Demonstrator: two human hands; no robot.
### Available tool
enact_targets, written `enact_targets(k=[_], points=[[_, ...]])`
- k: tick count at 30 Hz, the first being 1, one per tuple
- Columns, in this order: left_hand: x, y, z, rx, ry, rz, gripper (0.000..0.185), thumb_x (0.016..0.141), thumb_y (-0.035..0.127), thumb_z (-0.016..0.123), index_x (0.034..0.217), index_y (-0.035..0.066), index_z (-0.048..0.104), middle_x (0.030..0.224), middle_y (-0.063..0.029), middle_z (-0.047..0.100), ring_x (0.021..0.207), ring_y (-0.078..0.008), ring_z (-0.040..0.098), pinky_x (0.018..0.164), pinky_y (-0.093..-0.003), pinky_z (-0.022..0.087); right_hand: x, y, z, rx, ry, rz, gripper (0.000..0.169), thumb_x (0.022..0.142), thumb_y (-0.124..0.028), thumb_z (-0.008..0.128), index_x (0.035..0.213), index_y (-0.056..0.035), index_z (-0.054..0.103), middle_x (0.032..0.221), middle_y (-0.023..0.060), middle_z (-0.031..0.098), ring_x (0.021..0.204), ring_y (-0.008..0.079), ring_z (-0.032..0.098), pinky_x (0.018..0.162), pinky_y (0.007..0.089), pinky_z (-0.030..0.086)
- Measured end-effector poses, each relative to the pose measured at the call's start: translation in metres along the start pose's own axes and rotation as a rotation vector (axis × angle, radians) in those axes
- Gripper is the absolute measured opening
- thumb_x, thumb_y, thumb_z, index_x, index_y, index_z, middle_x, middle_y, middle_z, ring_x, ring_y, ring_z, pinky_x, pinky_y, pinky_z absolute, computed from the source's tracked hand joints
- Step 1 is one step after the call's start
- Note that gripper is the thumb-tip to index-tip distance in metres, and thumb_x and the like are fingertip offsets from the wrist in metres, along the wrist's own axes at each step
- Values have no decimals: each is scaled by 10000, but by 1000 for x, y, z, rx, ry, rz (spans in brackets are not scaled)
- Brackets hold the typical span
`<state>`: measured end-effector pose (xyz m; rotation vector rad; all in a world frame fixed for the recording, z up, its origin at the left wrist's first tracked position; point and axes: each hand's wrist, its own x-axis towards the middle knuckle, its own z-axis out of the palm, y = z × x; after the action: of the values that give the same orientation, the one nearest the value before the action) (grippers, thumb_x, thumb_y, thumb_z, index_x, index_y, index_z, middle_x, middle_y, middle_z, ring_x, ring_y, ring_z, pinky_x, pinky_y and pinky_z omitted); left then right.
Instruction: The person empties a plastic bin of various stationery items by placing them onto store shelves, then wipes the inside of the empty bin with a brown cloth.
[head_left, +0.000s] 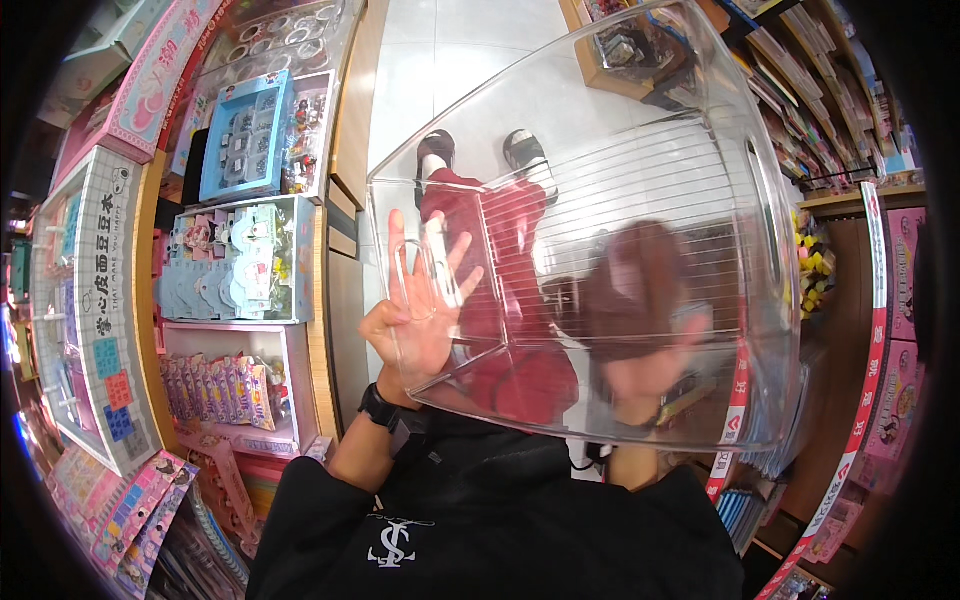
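A large clear plastic bin (615, 225) with ridged lines and slot handles is held up, tilted, in front of my body. My left hand (424, 315) supports its left end, the fingers spread behind the clear wall and the thumb bent at the edge. Seen through the plastic, my right hand (649, 371) is at the bin's right part, blurred, with a dark brown cloth (637, 289) covering its fingers. Whether the cloth touches the wall, I cannot tell.
Left are shelves with a blue display box (244, 139), hanging-card packets (225, 259) and purple snack-like packets (217, 390). A right-hand rack holds upright books or packets (810, 97). A wooden-edged display (592, 67) stands ahead on the tiled floor (465, 45).
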<state>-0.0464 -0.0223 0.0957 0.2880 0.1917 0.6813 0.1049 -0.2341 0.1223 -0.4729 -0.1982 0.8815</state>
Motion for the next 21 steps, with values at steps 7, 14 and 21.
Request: enact_targets(k=[7, 14, 21], points=[[1, -1, 5, -46, 27, -24, 1079, 574, 245, 545, 1569, 263, 125, 1602, -149, 146, 1451, -454, 158, 1152, -617, 150, 4, 72, -13, 105, 263, 287, 824, 934, -685, 350, 1481, -70, 363, 1481, 101, 432, 1298, 290, 448, 1097, 449, 328], [1, -8, 25, 47, -62, -100, 1069, 585, 163, 523, 1572, 196, 111, 1602, -167, 159, 1474, -390, 166, 1189, -506, 124, 19, 61, -27, 91, 220, 276, 839, 938, -652, 388, 1481, -15, 324, 1488, 153, 410, 1357, 323, 393, 1121, 494, 296], [-1, -16, 35, 117, -183, -223, 925, 572, -46, 438, 1488, 20, 327, 1529, -287, 281, 1450, -421, 229, 1203, -491, 162, 40, 30, -31, 291, 59, 172, 840, 908, -647, 471, 1422, 14, 408, 1424, 208, 471, 1315, 358, 443, 1116, 514, 317]])
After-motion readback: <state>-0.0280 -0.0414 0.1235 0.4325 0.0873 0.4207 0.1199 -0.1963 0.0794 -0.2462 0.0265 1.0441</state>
